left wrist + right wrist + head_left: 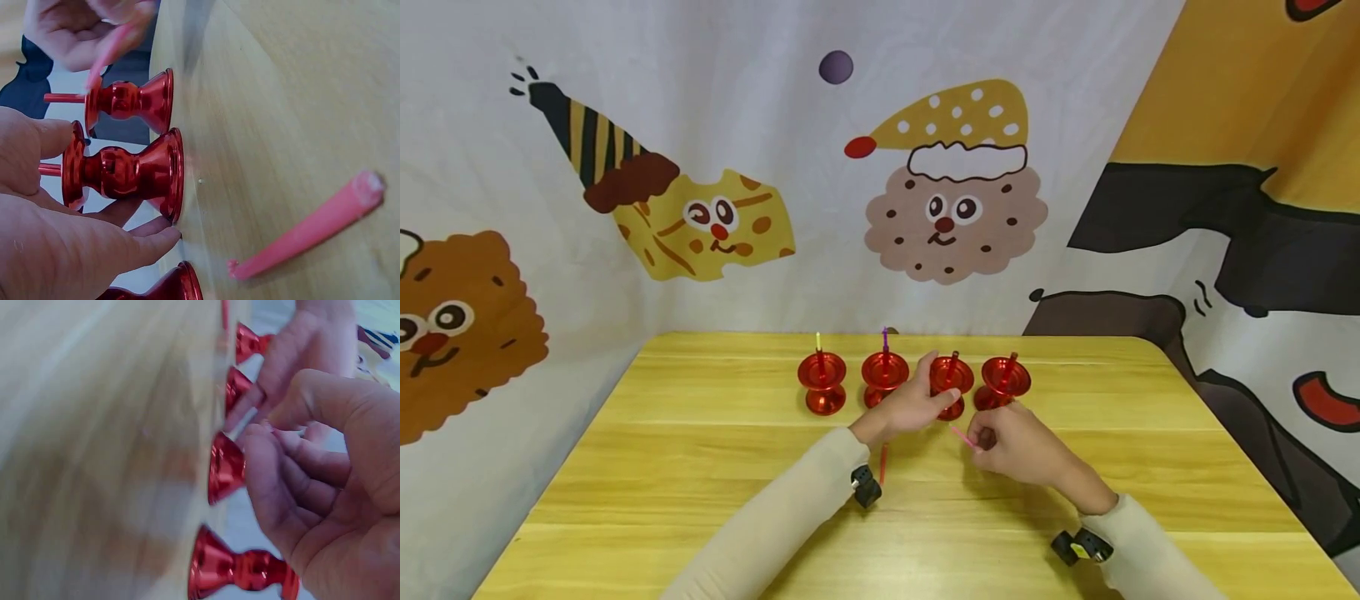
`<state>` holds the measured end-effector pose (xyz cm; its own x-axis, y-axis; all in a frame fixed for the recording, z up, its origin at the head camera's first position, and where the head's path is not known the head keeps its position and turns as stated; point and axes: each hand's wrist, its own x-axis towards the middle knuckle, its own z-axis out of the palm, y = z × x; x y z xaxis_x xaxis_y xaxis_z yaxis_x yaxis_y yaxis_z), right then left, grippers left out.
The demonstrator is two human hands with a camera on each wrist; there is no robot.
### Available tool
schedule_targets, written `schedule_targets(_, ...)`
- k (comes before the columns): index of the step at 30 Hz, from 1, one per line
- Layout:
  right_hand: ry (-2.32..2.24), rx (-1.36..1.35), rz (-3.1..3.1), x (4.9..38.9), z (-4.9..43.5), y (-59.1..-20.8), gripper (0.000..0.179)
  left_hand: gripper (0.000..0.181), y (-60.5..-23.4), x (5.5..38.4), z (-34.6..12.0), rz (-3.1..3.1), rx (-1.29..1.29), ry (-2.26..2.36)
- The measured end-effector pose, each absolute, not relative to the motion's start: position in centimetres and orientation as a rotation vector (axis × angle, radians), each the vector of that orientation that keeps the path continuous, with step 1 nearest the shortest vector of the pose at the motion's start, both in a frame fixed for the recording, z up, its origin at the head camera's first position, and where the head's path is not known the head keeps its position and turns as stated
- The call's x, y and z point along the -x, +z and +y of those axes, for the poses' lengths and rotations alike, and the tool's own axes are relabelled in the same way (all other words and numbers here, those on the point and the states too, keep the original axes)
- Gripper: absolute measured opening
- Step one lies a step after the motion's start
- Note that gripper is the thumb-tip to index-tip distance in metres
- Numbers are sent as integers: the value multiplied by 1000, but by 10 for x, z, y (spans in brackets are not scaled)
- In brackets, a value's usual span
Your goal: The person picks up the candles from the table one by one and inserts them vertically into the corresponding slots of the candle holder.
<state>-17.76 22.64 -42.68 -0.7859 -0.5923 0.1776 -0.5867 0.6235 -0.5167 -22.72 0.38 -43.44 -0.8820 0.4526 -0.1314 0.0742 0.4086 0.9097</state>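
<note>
Four-flared shapes aside, several shiny red candle holders stand in a row, each with a central red tube. My left hand (913,404) grips the third candle holder (119,172) from the left, thumb at its dish and fingers by its base. Between thumb and forefinger, my right hand (1018,446) pinches a thin pink candle (963,437), in front of the fourth holder (1004,379). A yellow candle (818,342) stands upright in the first holder (825,398); a purple candle (885,338) stands in the second holder (880,367). The third and fourth hold no candle.
Another pinkish-red candle (883,463) lies on the wooden table (700,500), beside my left wrist. Behind the table's far edge hangs a white cloth (737,83) printed with cartoon food figures. Each wrist wears a small black camera (866,487).
</note>
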Motion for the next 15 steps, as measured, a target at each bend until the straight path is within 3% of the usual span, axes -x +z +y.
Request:
schedule_targets(6,-1039,958,2964,186,233,-417,24,86,-440,233,5,2277,-449,1497)
schedule_targets(15,-1313,814,3062,208,223,-399,14,86,-441,235,6,2290,-456,1459)
